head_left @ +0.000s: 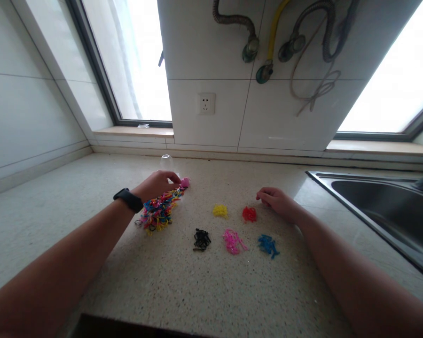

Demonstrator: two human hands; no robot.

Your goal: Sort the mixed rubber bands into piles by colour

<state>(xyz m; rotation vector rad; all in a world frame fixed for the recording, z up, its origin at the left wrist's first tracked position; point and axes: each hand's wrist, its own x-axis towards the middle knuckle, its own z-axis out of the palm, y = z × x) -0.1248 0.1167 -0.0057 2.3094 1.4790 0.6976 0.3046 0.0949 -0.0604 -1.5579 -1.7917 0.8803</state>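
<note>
My left hand (pixel 158 184), with a dark watch on its wrist, is at the far end of a mixed heap of small coloured rubber bands (pixel 159 211). Its fingers are bent together in a pinch beside a round pink object (pixel 185 182); what they hold, if anything, is hidden. My right hand (pixel 277 201) rests on the counter with curled fingers and nothing visible in them. Closest to it lies a red pile of bands (pixel 249 214). Nearby are single-colour piles: yellow bands (pixel 220 211), black bands (pixel 201 240), pink bands (pixel 234 241) and blue bands (pixel 268 245).
A clear plastic container (pixel 167 162) stands behind my left hand on the speckled counter (pixel 183 291). At the right is a metal sink (pixel 370 197). The tiled wall behind has a socket (pixel 207 103), hoses with valves and a window on each side.
</note>
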